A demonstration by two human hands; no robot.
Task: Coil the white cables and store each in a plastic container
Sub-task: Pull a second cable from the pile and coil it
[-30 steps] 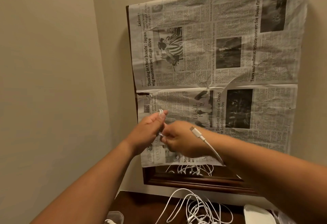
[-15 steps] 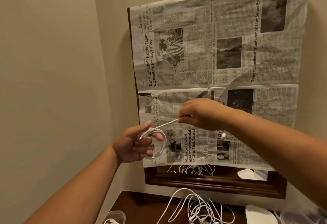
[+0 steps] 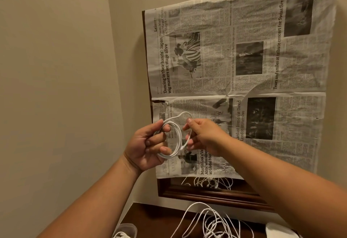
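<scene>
- Head view: a beige wall corner (image 3: pixel 56 68), with a sheet of newspaper (image 3: pixel 244 59) hung over a dark wooden frame (image 3: pixel 206 194). Below it is a dark tabletop (image 3: pixel 148 213).
- The cable (image 3: pixel 178 140) being worked is held up in front of the paper, wound into a small round coil of several turns.
- The left hand (image 3: pixel 146 147) grasps the coil, with its fingers curled through the ring and the thumb on top.
- The right hand (image 3: pixel 204 136) pinches the loose tail at the coil's right side. One last loop arcs above the two hands.
- A tangle of loose cables (image 3: pixel 210 224) lies on the tabletop, and a clear plastic container (image 3: pixel 129 228) sits at the bottom edge, well below the hands.
- Risks, as I judge them:
  - The springy turns could fan out if the left fingers slacken before the tail is tucked in.
  - A coil wound too wide might not fit the container.
  - Lowering the coil over the tangle could snag another cable.
- Headlines that can be read:
  - "'Dancing in their hands': Japan wig masters set stage alive"
  - "Tears and smiles at tribute concert for Swiss fire victims"
  - part of "Martin Looi's… Alibi' wins silver"
  - "…lives on at David… London immersive"
</scene>
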